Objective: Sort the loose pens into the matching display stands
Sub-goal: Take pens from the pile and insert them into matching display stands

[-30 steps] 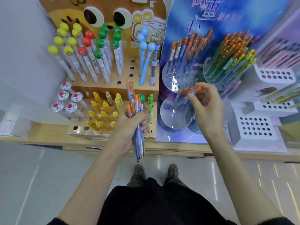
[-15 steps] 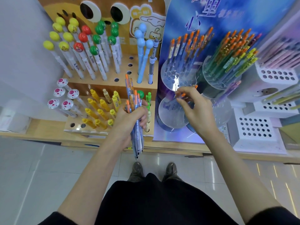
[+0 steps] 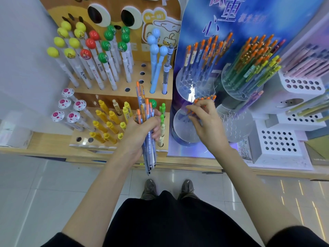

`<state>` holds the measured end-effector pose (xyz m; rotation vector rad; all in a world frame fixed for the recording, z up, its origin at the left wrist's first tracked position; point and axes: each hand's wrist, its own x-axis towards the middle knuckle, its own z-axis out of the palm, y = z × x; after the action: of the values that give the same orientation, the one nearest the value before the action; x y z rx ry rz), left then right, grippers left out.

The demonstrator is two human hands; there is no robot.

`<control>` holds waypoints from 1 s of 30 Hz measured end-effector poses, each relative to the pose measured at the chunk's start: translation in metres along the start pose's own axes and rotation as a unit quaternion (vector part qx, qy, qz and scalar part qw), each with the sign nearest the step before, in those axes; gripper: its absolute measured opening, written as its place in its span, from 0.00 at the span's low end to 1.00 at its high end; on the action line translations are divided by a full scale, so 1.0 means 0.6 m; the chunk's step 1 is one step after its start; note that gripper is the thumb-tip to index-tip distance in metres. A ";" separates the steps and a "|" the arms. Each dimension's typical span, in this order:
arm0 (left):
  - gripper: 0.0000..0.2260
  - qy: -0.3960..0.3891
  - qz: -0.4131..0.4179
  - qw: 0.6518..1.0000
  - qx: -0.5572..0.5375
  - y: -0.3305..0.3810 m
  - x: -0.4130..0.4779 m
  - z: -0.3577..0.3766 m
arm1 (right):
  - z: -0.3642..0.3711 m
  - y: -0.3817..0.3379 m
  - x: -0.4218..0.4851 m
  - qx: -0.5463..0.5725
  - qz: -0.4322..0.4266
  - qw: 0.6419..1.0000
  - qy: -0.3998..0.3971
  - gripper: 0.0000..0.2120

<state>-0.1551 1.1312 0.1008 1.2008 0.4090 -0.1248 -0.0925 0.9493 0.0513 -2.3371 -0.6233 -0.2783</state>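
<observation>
My left hand (image 3: 140, 131) grips a bundle of blue pens with orange caps (image 3: 146, 122), held upright in front of the wooden stand. My right hand (image 3: 206, 122) pinches a few of the same orange-capped pens (image 3: 204, 98) over the lower clear round holder (image 3: 179, 129) of the blue display stand (image 3: 249, 24). The upper clear holder (image 3: 192, 86) holds several matching blue pens with orange caps.
A wooden stand (image 3: 121, 93) at left carries pens topped with yellow, red, green and blue balls, plus yellow and pink-capped ones. A second clear holder (image 3: 236, 90) holds green and orange pens. White perforated stands (image 3: 277, 141) sit at right. My shoes (image 3: 169, 188) are on the tiled floor.
My right hand moved left and down from the holders' middle to the lower left clear holder, keeping its few pens. The left hand's bundle stayed put.
</observation>
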 end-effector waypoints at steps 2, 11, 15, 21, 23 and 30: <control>0.05 -0.002 -0.001 1.000 0.000 0.000 -0.001 0.000 | 0.004 -0.003 0.007 -0.061 0.024 0.998 0.009 0.12; 0.03 -0.051 -0.002 0.999 0.002 0.004 -0.010 -0.002 | -0.009 -0.029 0.046 -0.073 0.109 0.985 -0.113 0.25; 0.07 -0.061 -0.012 0.998 -0.009 0.012 -0.015 -0.008 | -0.027 -0.084 0.052 0.183 0.151 0.970 -0.055 0.16; 0.04 -0.043 -0.008 0.999 -0.003 0.026 -0.020 -0.024 | -0.016 -0.157 0.083 0.409 0.240 0.859 -0.197 0.02; 0.04 -0.015 0.003 1.000 0.002 0.029 -0.022 -0.033 | -0.009 -0.157 0.085 0.451 0.244 0.833 -0.206 0.01; 0.05 0.064 0.023 0.998 -0.017 0.043 -0.024 -0.056 | 0.009 -0.185 0.102 0.462 0.224 0.836 -0.194 0.09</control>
<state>-0.1685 1.1701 0.1185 1.1883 0.4937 -0.0019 -0.0961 1.0466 0.1327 -1.4971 -0.2588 0.6140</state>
